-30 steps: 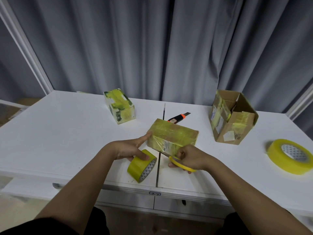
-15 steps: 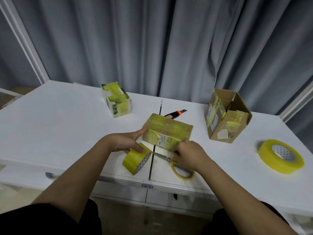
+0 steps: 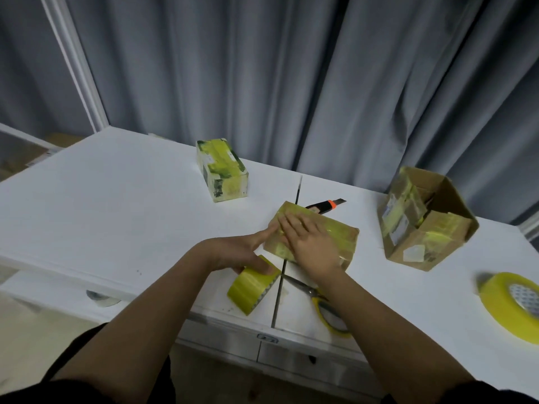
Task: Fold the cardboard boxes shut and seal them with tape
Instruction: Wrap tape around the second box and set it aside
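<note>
A small cardboard box (image 3: 339, 236) wrapped in yellow tape lies at the middle of the white table (image 3: 116, 205). My right hand (image 3: 309, 243) lies flat on its top with straight fingers, pressing the tape down. My left hand (image 3: 236, 253) holds a yellow tape roll (image 3: 250, 287) by its upper rim, its forefinger stretched against the box's left end. Yellow-handled scissors (image 3: 323, 304) lie loose on the table just under my right wrist.
A taped green-and-yellow box (image 3: 223, 170) stands at the back. An open cardboard box (image 3: 423, 225) sits on the right, a second large tape roll (image 3: 513, 304) at the far right edge. A black and orange utility knife (image 3: 326, 205) lies behind the middle box.
My right hand has put the scissors down on the table and moved up onto the top of the box. My left hand has stayed on the tape roll.
</note>
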Demonstrator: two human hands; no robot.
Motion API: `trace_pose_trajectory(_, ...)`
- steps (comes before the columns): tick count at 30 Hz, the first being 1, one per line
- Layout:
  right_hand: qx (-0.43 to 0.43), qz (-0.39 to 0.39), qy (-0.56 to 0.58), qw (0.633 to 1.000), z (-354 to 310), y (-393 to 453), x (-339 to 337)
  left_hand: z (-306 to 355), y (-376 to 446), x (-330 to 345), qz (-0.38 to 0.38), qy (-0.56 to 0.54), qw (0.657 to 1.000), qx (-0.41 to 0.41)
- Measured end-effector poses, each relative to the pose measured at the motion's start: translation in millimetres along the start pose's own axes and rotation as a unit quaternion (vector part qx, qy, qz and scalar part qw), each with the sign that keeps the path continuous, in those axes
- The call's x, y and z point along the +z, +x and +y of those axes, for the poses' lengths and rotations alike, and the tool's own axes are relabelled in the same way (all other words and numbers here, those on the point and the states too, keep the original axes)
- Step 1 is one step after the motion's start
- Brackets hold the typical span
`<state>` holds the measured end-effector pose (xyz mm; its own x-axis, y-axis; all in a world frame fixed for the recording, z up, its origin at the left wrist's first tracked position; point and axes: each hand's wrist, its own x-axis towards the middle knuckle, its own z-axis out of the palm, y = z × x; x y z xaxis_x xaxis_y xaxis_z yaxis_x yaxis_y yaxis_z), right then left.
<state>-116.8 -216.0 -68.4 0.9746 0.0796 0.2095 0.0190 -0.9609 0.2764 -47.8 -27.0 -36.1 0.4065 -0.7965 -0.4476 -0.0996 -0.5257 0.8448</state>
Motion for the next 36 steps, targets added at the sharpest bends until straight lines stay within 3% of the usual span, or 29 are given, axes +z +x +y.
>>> trace_pose_trajectory(5,-0.006,-0.009,-0.095,0.995,-1.1,-1.2,11.9,-3.5,3.1,-3.5,-0.012,-0.028,1.0,0.01)
trace_pose_trajectory(12,-0.033,-0.108,-0.136,0.984,-2.9,-2.0,-0.2,0.1,-2.3,2.4,0.0,-0.045,0.999,0.021)
trace_pose_trajectory(14,-0.048,-0.104,-0.066,0.991,0.1,-3.1,-4.2,1.2,-5.5,5.1,0.009,-0.044,0.999,0.028)
trace_pose_trajectory(16,-0.046,-0.081,0.092,0.991,9.3,-2.4,-10.2,2.8,-6.9,5.3,0.01,-0.045,0.998,0.031)
trace_pose_trajectory(18,-0.013,-0.062,0.255,0.965,19.0,0.0,-16.1,2.2,-6.5,4.7,0.006,-0.046,0.999,0.027)
trace_pose_trajectory(20,-0.001,-0.041,0.3,0.953,23.2,1.5,-15.7,0.9,-5.6,4.9,0.007,-0.05,0.998,0.026)
trace_pose_trajectory(24,-0.06,-0.021,0.132,0.989,20.8,-0.2,-1.0,-1.6,-1.8,4.1,0.013,-0.043,0.999,0.03)
trace_pose_trajectory(29,-0.063,-0.061,0.007,0.996,14.7,-5.2,4.6,-4.2,-1.0,6.3,0.026,-0.035,0.998,0.041)
trace_pose_trajectory(33,-0.075,-0.091,-0.024,0.993,14.2,-7.9,-3.1,3.6,-6.3,13.4,0.045,-0.035,0.997,0.047)
trace_pose_trajectory(36,-0.074,-0.117,0.034,0.99,16.7,-9.9,-17.4,6.4,-12.3,19.4,0.067,-0.046,0.995,0.063)
